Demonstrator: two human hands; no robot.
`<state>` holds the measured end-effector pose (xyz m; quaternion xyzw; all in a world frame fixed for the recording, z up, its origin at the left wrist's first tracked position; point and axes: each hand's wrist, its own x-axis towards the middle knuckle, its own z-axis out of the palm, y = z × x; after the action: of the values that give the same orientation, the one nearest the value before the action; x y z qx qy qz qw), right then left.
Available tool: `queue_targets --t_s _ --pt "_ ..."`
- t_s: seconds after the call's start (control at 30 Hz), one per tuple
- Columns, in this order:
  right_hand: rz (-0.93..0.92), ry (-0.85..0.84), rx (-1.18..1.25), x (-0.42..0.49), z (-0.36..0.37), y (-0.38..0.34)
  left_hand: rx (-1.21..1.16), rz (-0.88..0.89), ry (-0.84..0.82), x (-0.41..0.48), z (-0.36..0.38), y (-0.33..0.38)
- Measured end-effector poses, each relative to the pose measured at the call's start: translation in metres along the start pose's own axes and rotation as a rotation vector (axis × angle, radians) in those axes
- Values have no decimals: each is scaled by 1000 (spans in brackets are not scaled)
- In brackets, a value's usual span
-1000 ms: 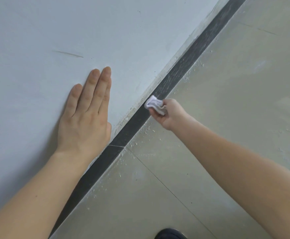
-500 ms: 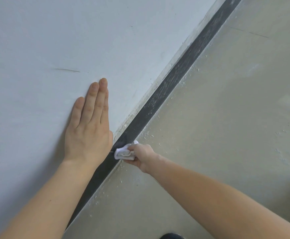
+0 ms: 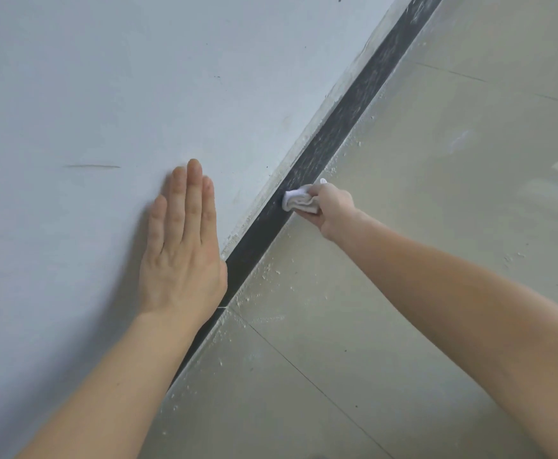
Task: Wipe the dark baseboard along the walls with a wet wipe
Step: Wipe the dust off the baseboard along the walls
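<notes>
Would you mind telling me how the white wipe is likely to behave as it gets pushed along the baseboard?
The wipe looks soft and floppy: it sits bunched in folds in the right hand, so it should mould to the baseboard. It is probably very light. On the dusty, streaked stretch ahead it may drag and bunch further.

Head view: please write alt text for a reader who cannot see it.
A right hand presses a crumpled white wipe against a dark baseboard where wall meets floor. The left hand rests flat on the wall.
</notes>
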<state>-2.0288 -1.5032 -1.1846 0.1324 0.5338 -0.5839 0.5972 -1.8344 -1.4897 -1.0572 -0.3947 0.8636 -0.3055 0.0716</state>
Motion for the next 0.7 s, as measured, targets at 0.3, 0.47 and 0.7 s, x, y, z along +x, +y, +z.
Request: queue_targets --t_s 0.3,0.47,0.7 --pt "335 -124 -217 -43 12 90 -158 -221 71 46 -14 37" --pt "352 -166 -111 -50 35 66 -162 -146 63 36 0 16" --pt "188 -145 34 -14 13 -16 -212 -131 47 25 4 15"
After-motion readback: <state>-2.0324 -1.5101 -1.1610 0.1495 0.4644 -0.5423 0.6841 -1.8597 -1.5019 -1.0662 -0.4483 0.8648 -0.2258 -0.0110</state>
